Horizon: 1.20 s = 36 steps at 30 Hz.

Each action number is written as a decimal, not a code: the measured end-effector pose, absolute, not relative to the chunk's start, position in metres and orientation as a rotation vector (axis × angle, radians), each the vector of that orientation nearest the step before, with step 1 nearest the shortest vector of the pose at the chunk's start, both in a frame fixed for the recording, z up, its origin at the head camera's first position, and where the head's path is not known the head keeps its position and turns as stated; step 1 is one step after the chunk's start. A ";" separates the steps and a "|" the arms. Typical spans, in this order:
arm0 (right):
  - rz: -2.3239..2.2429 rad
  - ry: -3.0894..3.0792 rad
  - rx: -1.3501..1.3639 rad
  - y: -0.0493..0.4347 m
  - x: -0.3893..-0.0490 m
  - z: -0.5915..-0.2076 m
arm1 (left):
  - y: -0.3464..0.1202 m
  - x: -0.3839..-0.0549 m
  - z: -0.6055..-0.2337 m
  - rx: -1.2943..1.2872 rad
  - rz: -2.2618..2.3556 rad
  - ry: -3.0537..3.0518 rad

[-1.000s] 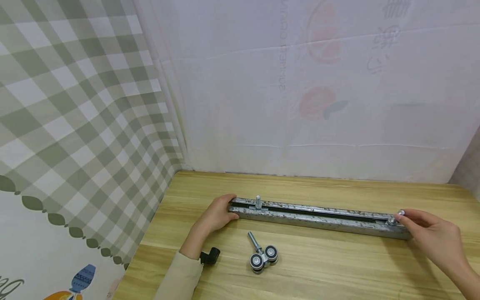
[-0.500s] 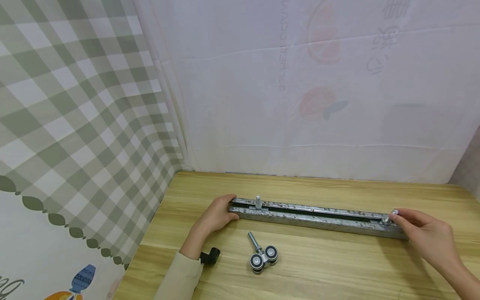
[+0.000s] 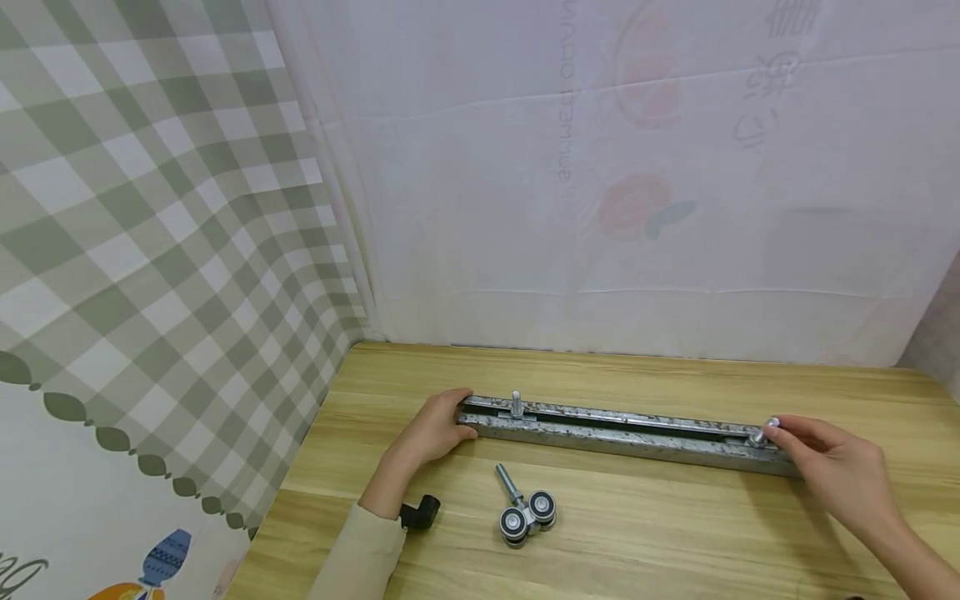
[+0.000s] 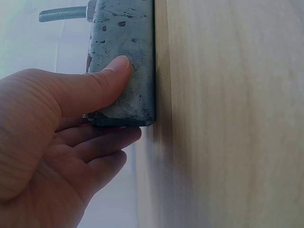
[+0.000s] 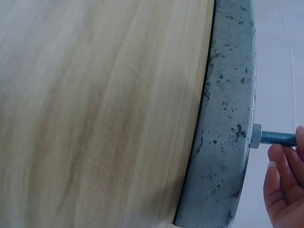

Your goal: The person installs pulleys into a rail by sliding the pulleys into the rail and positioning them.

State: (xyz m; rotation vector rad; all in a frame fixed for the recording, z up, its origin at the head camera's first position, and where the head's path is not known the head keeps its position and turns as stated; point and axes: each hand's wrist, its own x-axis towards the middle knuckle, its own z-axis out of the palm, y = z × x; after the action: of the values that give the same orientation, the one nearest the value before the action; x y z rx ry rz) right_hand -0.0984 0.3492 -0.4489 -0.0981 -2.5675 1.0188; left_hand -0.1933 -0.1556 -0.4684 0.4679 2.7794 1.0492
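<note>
A long, scuffed steel track (image 3: 637,446) with a slot along its top lies on the wooden table. My left hand (image 3: 433,429) grips its left end; in the left wrist view the thumb (image 4: 102,88) presses the front face and the fingers pass the end. Near that end a threaded bolt (image 3: 517,406) stands upright out of the slot. At the other end my right hand (image 3: 843,471) pinches the top of a second bolt (image 5: 278,138), which has a nut at its base and leans right. Whatever carries the bolts inside the track is mostly hidden.
In front of the track lies a loose roller trolley (image 3: 513,525) with black-and-silver wheels and a threaded stem. A black angled piece (image 3: 426,511) shows beside my left forearm. White cloth (image 3: 480,250) hangs behind the table, checked cloth (image 3: 225,250) at the left.
My right hand has moved left, sliding the pinched bolt a short way along the slot. The left hand, the left bolt and the loose trolley have stayed put.
</note>
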 end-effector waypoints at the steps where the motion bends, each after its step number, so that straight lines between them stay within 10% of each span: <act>1: 1.025 -2.566 -0.090 0.349 -0.098 -0.449 | -0.156 -0.193 -0.468 0.468 1.049 2.779; 36: 1.053 -2.539 0.011 0.313 -0.109 -0.450 | -0.156 -0.193 -0.468 0.467 1.036 2.785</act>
State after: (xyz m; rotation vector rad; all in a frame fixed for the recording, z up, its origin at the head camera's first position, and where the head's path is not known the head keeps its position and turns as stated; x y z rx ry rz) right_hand -0.1087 0.3126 -0.4496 0.0113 -2.5386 1.0534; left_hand -0.1934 -0.1556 -0.4682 0.4670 2.7847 1.0360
